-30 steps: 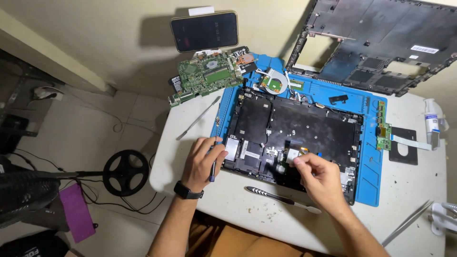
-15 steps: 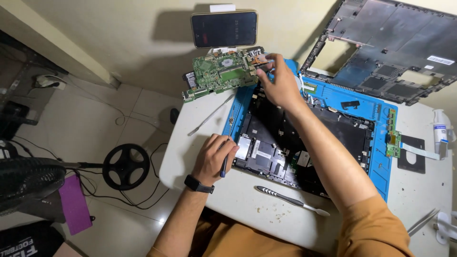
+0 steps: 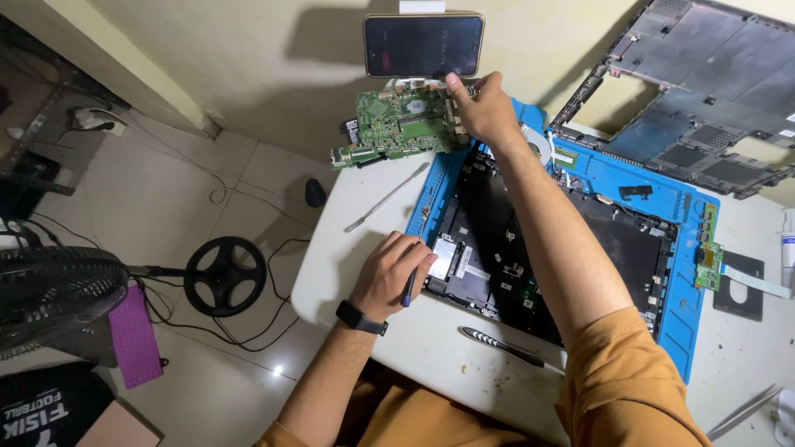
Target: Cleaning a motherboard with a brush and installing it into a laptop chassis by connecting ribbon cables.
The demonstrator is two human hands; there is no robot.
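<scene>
orange cloth of the person's sleeve (image 3: 638, 389) fills the near corner, and just past it a dark-handled tool (image 3: 505, 348) lies loose on the white table (image 3: 348, 248). the left hand (image 3: 387, 275), with a black watch at the wrist, rests at the near left edge of the opened laptop base (image 3: 538, 248); its fingers are curled closed around a thin dark blue driver (image 3: 409, 288) held upright. the laptop base sits on a blue work mat (image 3: 675, 314), its cover already off and the board bay looking bare, so the stripping seems well advanced; small cables and fittings inside look left to deal with. a thin metal pry tool (image 3: 387, 197) lies on the table left of the mat. further out, the right hand (image 3: 484, 106) reaches across the base to the right edge of the green circuit board (image 3: 397, 124), which lies off the mat at the table's far edge; its fingers touch the board, but whether they grip it cannot be told. behind it a phone (image 3: 424, 45) stands against the wall, close enough to be knocked. the removed bottom cover (image 3: 696, 91) leans at far right, and a small green board (image 3: 709, 252) sits on the mat's right edge
</scene>
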